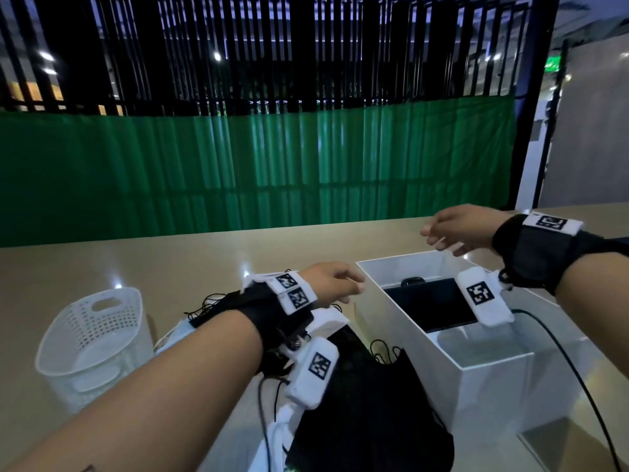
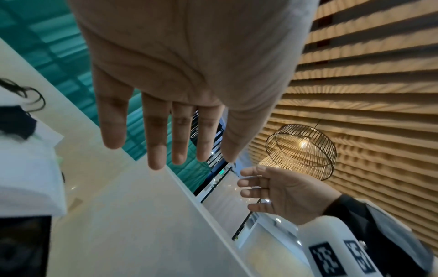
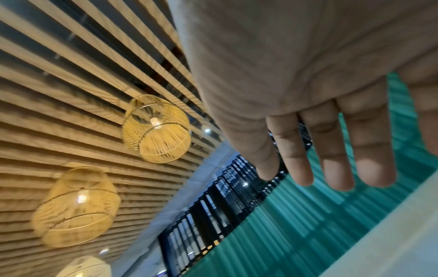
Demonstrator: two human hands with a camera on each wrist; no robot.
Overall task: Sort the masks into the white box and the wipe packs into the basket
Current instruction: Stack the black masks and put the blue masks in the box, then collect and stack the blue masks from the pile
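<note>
Both hands empty: my left hand hangs relaxed over the pile, my right hand is spread above the far rim of the white box. Black masks sit heaped on white packs just left of the box, near me. Box holds at least one dark mask-like item; the rest inside is hard to read. White basket stands far left; something pale may lie at the bottom, can't tell. My estimate: early stage, most sorting left.

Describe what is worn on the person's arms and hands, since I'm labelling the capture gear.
Bare forearms, no sleeves or gloves. Each wrist carries a black wrap with white tags printed with black square codes, plus a white rounded module bearing another code. Thin black cables trail away.
</note>
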